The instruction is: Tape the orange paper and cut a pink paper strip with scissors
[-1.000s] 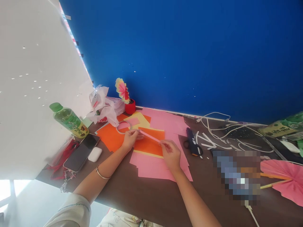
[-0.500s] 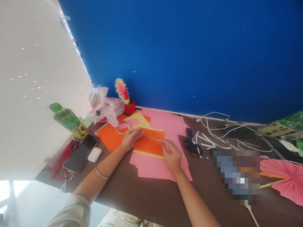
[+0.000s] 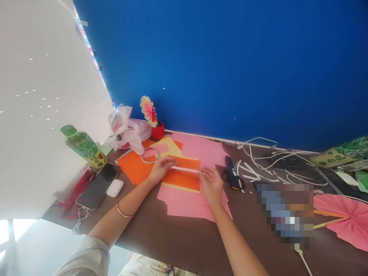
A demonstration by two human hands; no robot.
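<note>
A thin white strip of tape (image 3: 185, 168) is stretched level over an orange sheet of paper (image 3: 181, 180) with yellow edges. My left hand (image 3: 161, 168) pinches its left end, and my right hand (image 3: 211, 184) pinches the right end. Whether the strip touches the paper, I cannot tell. Under the orange sheet lie pink sheets (image 3: 189, 209). A roll of tape (image 3: 150, 155) lies flat just beyond my left hand, on more orange paper (image 3: 130, 166).
On the left are a green-capped bottle (image 3: 84, 147), a phone (image 3: 99, 186) and a white earbud case (image 3: 115, 188). Scissors (image 3: 234, 174), white paper scraps (image 3: 248, 170) and cables (image 3: 267, 153) lie right. A red pot (image 3: 158, 131) with a paper fan stands behind.
The strip has turned from slanting and edge-on to nearly level, with its white face showing. My right hand has risen slightly and shifted right; my left hand has hardly moved.
</note>
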